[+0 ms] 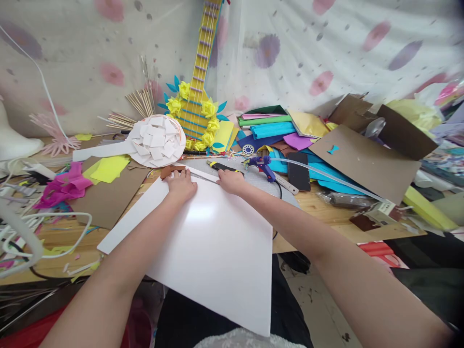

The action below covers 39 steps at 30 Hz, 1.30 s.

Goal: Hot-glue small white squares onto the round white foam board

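Nearest to me is the big white glossy flat board, its near corner sticking out past the table edge over the lap. Both forearms cut across it, so bits of its left and right edges are hidden. Pale wooden tabletop shows just right of it, under the right forearm; on the left a brown cardboard sheet sits close by.

Both hands are at the board's far end. Left hand is palm down, fingers a bit spread, pressing rather than gripping as far as I can see. Right hand is bent at the fingers by the far edge, tips tucked away, so can't tell if it's pinching anything. There's a thin grey line between them, too small to make out. Small brown piece at the left fingertips, mostly covered.

Just beyond: black-and-yellow cutter, then blue glue gun to the right. Farther back, a yellow paper-flowered guitar shape, neck cut off up top.
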Motion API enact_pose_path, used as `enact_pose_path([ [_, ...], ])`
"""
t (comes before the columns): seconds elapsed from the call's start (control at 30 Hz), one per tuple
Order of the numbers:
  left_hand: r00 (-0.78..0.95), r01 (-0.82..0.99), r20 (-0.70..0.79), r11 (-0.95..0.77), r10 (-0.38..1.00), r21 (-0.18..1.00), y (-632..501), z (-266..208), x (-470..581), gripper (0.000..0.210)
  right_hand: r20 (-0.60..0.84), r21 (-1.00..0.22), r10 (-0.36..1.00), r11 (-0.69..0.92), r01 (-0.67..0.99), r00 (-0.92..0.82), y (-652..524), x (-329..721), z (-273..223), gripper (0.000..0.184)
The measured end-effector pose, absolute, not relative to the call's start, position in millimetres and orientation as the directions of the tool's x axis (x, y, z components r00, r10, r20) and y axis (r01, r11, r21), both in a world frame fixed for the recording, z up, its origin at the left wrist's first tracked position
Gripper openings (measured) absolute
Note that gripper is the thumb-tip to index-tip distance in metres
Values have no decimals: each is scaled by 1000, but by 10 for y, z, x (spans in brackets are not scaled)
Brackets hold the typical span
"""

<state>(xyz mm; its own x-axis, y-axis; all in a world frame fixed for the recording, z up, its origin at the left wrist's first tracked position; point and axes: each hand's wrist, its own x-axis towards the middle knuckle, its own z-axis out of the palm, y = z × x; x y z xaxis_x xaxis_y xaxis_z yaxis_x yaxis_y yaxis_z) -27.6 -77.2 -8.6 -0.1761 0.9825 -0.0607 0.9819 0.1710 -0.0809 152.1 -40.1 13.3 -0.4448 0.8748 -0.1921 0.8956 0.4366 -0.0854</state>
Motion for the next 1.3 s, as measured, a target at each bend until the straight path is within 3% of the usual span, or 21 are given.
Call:
enact_pose_path([
  [0.13, -95, 995, 71, 96, 993, -14, -822, -198, -289, 59, -121, -70, 852, 504, 861, -509, -357, 1659, 20, 38],
  [0.27, 4, 999, 102, -9, 995, 50, -841, -260, -327, 54, -31, 48, 793, 609, 792, -608, -338, 1675, -75, 38],
  [0.47, 35, 991, 156, -54, 987, 122, -902, -250, -335, 48, -38, 122, 695, 716, 687, -718, -238, 1686, -114, 42],
  [0.63, 72, 986, 177, -96, 982, 135, -1003, -253, -399, 46, -45, 134, 717, 694, 707, -696, -62, 1830, -78, 40],
  [0.73, 63, 986, 172, -88, 983, 141, -1012, -249, -419, 44, -13, 90, 725, 687, 721, -689, -104, 1834, -45, 39],
  [0.83, 44, 983, 181, -75, 982, 170, -968, -218, -427, 45, 70, -49, 776, 631, 774, -627, -271, 1707, -7, 37],
  [0.93, -57, 982, 169, 25, 984, 186, -902, -173, -487, 48, -103, -240, 834, 508, 827, -542, -456, 1541, 37, 37],
  [1.07, -202, 975, 75, 193, 977, 112, -838, -136, -706, 50, -263, -316, 852, 368, 875, -453, -590, 1442, 115, 44],
  [1.17, -287, 954, 24, 284, 957, 99, -817, -105, -901, 54, -356, -331, 785, 401, 854, -507, -604, 1472, 198, 50],
  [1.3, -405, 907, -7, 403, 914, 123, -804, -13, -1075, 62, -404, -380, 681, 482, 789, -611, -561, 1658, 362, 35],
])
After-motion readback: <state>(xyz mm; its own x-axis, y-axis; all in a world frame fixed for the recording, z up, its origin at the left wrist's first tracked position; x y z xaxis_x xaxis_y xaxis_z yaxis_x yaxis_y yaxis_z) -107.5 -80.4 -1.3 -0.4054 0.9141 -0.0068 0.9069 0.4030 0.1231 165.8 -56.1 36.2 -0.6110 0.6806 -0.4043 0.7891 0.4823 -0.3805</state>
